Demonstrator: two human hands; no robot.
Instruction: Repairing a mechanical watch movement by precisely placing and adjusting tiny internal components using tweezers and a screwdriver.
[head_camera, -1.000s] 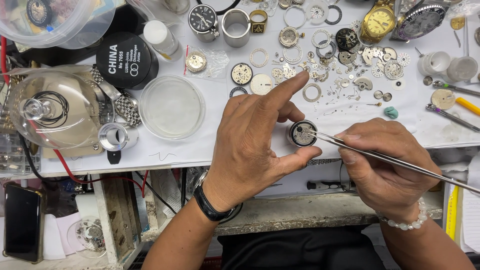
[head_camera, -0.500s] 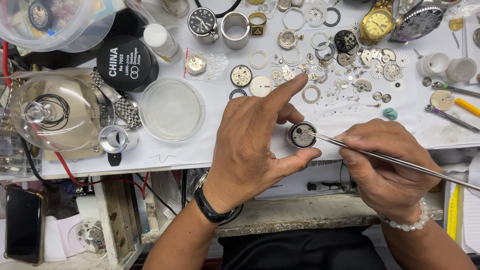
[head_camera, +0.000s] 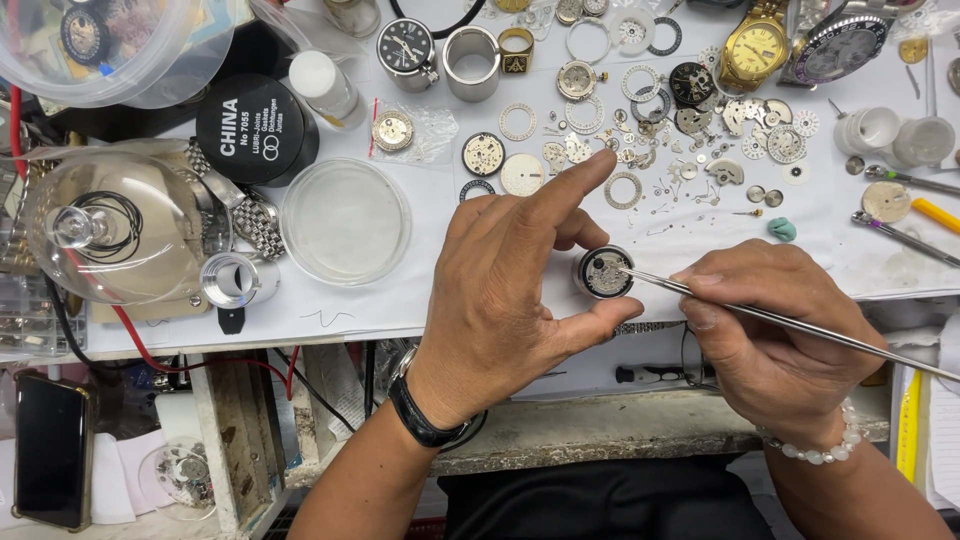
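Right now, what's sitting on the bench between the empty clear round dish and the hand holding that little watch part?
In the head view, only bare white paper lies between the clear dish and the left hand pinching the watch movement.

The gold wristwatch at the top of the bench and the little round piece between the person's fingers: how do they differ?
The gold wristwatch lies untouched, cased, with dial and bracelet; the round movement is bare, gears showing. The movement is smaller, pinched by the left hand, with a metal tool in the right hand touching it. Both are round.
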